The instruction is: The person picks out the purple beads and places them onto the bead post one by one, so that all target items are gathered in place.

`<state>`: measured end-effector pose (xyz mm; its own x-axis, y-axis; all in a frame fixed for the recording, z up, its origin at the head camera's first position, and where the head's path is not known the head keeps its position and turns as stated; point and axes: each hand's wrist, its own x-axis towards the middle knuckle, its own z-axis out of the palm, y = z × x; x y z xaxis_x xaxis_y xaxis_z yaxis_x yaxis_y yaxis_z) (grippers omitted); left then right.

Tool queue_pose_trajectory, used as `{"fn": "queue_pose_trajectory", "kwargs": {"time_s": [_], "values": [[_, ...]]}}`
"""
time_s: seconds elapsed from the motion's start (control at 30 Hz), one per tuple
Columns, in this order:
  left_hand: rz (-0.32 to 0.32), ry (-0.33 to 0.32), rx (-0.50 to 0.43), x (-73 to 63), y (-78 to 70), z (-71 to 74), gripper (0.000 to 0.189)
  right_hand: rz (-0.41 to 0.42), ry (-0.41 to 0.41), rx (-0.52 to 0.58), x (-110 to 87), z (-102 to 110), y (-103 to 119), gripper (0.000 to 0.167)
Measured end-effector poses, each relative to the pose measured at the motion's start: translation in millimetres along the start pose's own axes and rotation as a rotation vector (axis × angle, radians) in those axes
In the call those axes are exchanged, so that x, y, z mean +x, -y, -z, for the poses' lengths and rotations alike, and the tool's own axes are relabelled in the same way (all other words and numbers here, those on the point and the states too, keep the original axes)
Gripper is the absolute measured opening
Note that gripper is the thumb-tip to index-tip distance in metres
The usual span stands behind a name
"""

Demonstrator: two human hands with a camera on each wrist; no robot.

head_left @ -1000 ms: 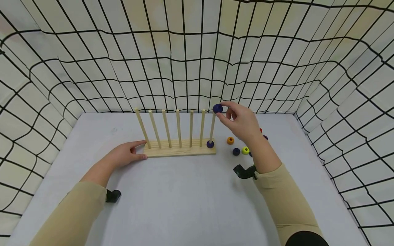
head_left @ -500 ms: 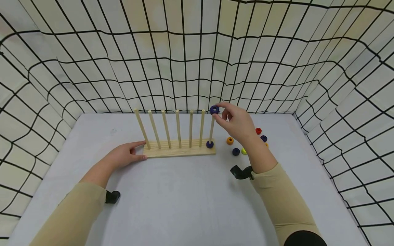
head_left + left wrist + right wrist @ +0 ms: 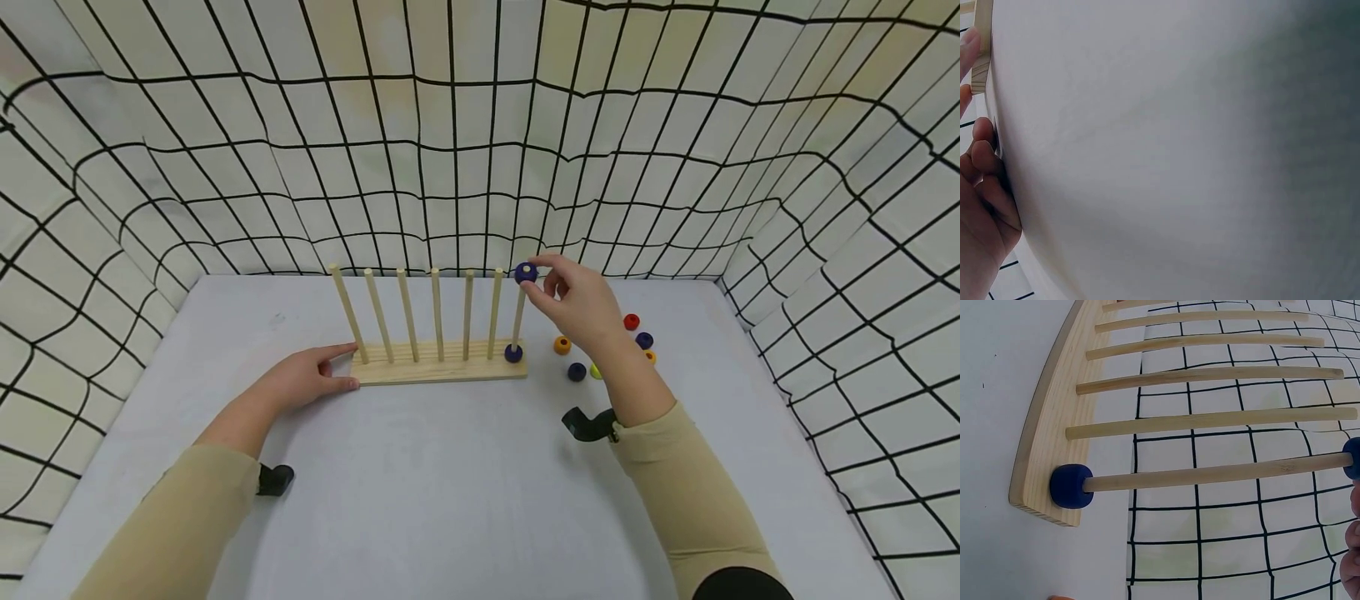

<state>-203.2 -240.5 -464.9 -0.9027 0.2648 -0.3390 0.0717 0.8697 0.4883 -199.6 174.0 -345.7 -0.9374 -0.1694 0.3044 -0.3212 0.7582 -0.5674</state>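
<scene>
A wooden peg rack [image 3: 442, 372] with a row of upright pegs stands on the white table. My left hand [image 3: 300, 379] grips the base's left end, thumb at the front corner and a finger at the back; that end [image 3: 982, 47] shows at the edge of the left wrist view. Between thumb and forefinger, my right hand [image 3: 581, 304] pinches a dark blue bead [image 3: 526, 272] at the top of the rightmost peg [image 3: 1222, 475]. The peg's pale tip shows in the bead's hole. Another blue bead [image 3: 1072, 486] sits at the foot of that peg, on the base.
Right of the rack lie loose beads: an orange bead [image 3: 562, 345], a blue bead [image 3: 577, 372], a yellow bead [image 3: 596, 372] partly behind the right wrist, a red bead [image 3: 632, 321] and others. White walls with a black grid [image 3: 450, 150] enclose the table's back and sides.
My right hand has moved slightly left and down, bringing the blue bead from beside the rightmost peg's top onto its tip. The bead has turned hole-up. My left hand stays put.
</scene>
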Motion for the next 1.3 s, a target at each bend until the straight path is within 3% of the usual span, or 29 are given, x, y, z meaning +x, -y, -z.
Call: {"fn": "queue_pose_trajectory", "kwargs": {"time_s": [0.77, 1.3], "values": [[0.009, 0.001, 0.003, -2.8, -3.2, 0.1, 0.084, -0.012, -0.008, 0.053, -0.7, -0.6, -3.1, 0.038], [0.014, -0.004, 0.0, -2.9, -3.7, -0.6, 0.084, 0.027, -0.045, 0.079, -1.3, 5.0, -8.6, 0.037]]}}
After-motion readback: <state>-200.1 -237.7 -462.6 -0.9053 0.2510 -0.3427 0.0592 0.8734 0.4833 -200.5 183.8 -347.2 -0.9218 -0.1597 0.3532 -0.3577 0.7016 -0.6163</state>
